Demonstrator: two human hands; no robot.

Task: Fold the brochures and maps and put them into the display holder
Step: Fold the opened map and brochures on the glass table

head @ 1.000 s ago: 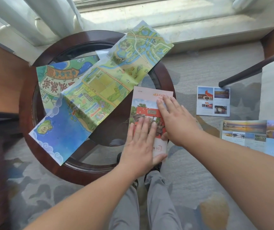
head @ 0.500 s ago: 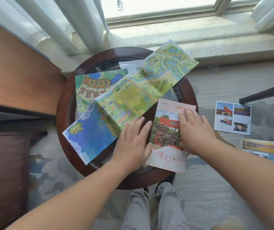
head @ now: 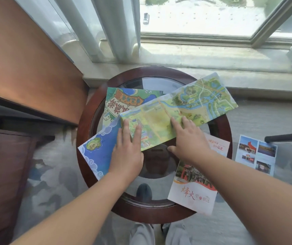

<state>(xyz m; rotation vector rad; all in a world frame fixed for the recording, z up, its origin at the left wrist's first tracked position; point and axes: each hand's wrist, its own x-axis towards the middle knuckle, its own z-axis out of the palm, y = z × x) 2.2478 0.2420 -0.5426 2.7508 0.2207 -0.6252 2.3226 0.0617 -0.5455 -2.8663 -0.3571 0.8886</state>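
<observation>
Long map (head: 168,117): unfolded, lying aslant across the round glass counter (head: 82,138), both ends overhanging the rim. Left hand (head: 127,152) and right hand (head: 189,140): apart, fingers flat on its middle; right thumb possibly under the near edge. Folded brochure (head: 194,193): counter's near right. Risk: sheet may skid on glass, creasing crooked; display holder unseen.

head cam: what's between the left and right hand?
Head view: the yellow-green middle of the long map fills the gap between the left hand and right hand, both with fingers on it. Nearer the wrists, bare glass of the table.
</observation>
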